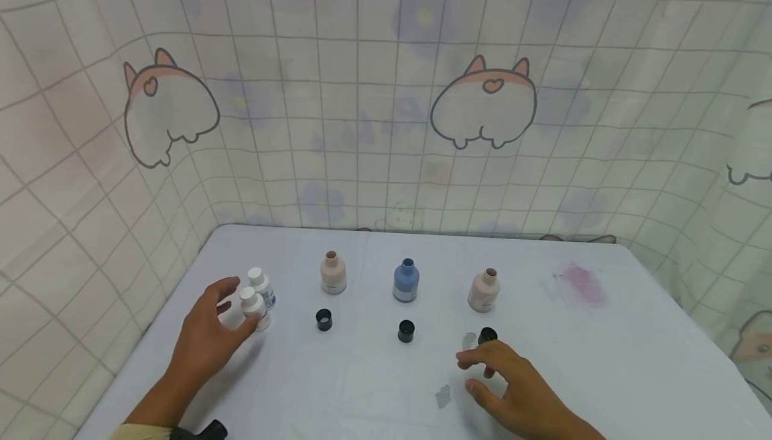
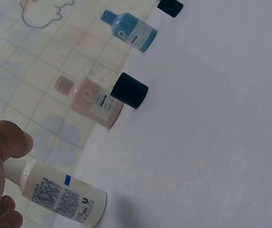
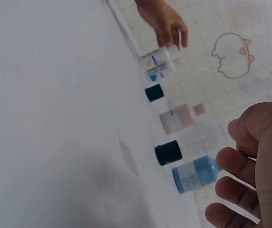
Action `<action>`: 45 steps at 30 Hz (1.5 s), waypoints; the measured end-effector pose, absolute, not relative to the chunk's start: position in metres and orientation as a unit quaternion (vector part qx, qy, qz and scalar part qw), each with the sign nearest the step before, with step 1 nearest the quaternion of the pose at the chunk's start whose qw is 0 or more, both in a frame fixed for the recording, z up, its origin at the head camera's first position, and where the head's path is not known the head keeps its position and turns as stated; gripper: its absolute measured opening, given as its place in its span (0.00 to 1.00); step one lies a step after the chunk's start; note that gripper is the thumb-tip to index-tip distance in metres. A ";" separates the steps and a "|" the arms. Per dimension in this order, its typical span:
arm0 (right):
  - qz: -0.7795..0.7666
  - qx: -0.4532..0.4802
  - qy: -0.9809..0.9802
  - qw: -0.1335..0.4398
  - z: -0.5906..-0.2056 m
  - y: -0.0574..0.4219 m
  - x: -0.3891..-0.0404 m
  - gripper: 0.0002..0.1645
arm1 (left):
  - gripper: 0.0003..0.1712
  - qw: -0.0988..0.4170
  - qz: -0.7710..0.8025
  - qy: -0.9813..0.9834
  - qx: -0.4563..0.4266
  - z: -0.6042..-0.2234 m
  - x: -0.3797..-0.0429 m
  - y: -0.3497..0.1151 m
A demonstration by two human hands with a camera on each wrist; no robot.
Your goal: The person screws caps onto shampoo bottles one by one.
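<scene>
My left hand reaches around the nearer of two white bottles, its fingers and thumb spread apart. This nearer white bottle stands upright with its white cap on; the other white bottle is just behind it. In the left wrist view, the thumb is beside the cap of a white bottle with printed text. My right hand hovers over the front right of the table with loosely bent fingers and nothing in it. Just beyond its fingertips is a black cap, partly hidden by the hand.
Across the table stand three uncapped bottles: a pink bottle, a blue bottle and another pink bottle. Black caps lie in front of them. A purple stain marks the right side; a patterned curtain hangs behind.
</scene>
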State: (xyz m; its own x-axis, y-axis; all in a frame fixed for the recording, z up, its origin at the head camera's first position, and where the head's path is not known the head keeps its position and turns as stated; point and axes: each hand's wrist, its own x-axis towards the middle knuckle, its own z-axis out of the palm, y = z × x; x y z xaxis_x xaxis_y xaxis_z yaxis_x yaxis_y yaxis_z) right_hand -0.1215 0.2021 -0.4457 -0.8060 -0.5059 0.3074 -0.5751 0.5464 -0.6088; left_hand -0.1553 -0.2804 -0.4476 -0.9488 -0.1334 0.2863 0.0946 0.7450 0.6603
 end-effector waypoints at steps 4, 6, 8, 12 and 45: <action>0.365 0.282 -0.887 0.019 -0.443 0.199 -0.123 0.16 | 0.46 0.175 -0.335 -0.926 0.015 -0.437 -0.155 -0.274; 0.364 0.268 -0.892 0.002 -0.441 0.197 -0.123 0.16 | 0.44 0.184 -0.327 -0.927 0.012 -0.434 -0.154 -0.270; 0.362 0.257 -0.896 -0.010 -0.440 0.196 -0.123 0.16 | 0.43 0.194 -0.323 -0.926 0.003 -0.432 -0.154 -0.266; 0.364 0.256 -0.895 -0.012 -0.438 0.194 -0.124 0.16 | 0.40 0.234 -0.324 -0.916 -0.034 -0.429 -0.155 -0.260; 0.409 0.290 -0.864 -0.049 -0.448 0.142 -0.141 0.20 | 0.33 0.076 -0.384 -0.918 -0.059 -0.444 -0.199 -0.213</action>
State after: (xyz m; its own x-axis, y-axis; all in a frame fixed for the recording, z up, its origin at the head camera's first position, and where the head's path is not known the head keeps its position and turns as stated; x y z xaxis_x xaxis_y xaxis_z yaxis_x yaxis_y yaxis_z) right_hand -0.1407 0.1417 -0.4480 -0.8269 -0.5414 0.1522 -0.4608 0.4971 -0.7352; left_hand -0.1989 -0.2130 -0.4437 -0.9814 0.0491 0.1854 0.1664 0.6985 0.6960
